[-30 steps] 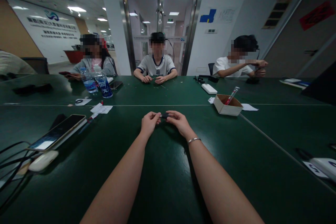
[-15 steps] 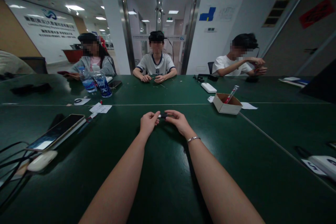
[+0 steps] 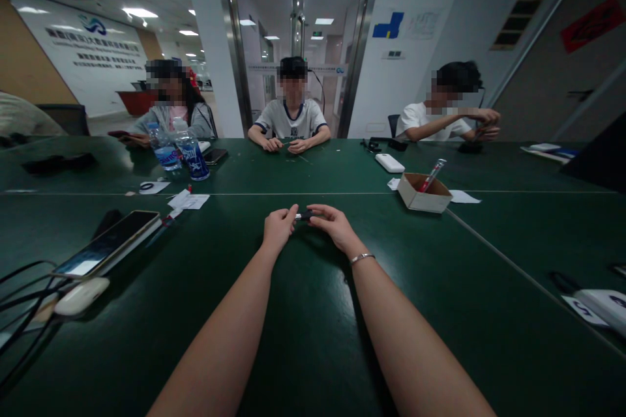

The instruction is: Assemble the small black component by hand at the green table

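Between my hands, over the middle of the dark green table [image 3: 313,313], is a small black-and-silver stick [image 3: 305,215]. It lies roughly level, pointing from one hand to the other. My left hand [image 3: 279,229] pinches its silver end between thumb and fingers. On the black end, the thumb and fingertips of my right hand [image 3: 334,225] are closed. The fingers cover part of the stick, so its exact kind is unclear. A silver bracelet [image 3: 362,258] is around my right wrist.
A phone [image 3: 110,244] with cables and a white rounded case [image 3: 82,296] lie at left. Two water bottles [image 3: 192,155] stand beyond. An open box [image 3: 424,202] holding a red-and-silver tube sits ahead to the right. Several people sit around the table, one person [image 3: 292,120] directly opposite.
My hands keep the same pinch on the stick, with almost no movement. The hands of the person at the far right have shifted slightly.
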A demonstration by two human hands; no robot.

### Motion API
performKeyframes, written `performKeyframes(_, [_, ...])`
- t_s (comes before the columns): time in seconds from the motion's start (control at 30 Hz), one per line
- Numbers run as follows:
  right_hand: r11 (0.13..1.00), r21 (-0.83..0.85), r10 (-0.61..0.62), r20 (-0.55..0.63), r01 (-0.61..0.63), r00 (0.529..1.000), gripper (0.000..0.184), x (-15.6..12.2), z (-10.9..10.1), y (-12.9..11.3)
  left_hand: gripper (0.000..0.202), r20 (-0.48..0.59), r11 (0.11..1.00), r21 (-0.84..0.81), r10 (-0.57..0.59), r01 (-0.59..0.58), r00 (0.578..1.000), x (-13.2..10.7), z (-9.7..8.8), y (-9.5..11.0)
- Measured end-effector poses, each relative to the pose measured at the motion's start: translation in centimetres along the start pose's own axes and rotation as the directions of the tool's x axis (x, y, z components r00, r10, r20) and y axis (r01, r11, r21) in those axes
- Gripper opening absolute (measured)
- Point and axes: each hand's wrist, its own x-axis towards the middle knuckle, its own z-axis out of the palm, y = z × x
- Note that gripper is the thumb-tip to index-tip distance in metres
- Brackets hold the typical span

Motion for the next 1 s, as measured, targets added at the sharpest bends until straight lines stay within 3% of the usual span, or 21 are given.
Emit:
performKeyframes(0.43, [0.999, 0.005, 0.044, -0.066, -0.044, 0.997, 0.044, 0.3, 0.3, 0.1, 0.043, -0.01, 0.994, -0.074, 0.078, -0.078, 0.997, -0.2, 0.3, 0.2])
performKeyframes(0.67, [0.997, 0.029, 0.076, -0.108, -0.073, 0.991, 0.047, 0.4, 0.3, 0.0, 0.032, 0.039, 0.963, -0.228, 0.155, -0.142, 0.987, -0.3, 0.4, 0.6])
performKeyframes(0.87, [0.996, 0.05, 0.08, -0.105, -0.075, 0.991, 0.047, 0.3, 0.4, -0.2, 0.03, 0.07, 0.964, -0.257, 0.084, -0.063, 0.994, -0.4, 0.5, 1.1])
performKeyframes(1.0, [0.996, 0.043, 0.08, -0.075, -0.077, 0.994, 0.047, 0.3, 0.4, -0.1, 0.03, 0.065, 0.964, -0.247, 0.121, -0.101, 0.991, -0.3, 0.5, 0.7])
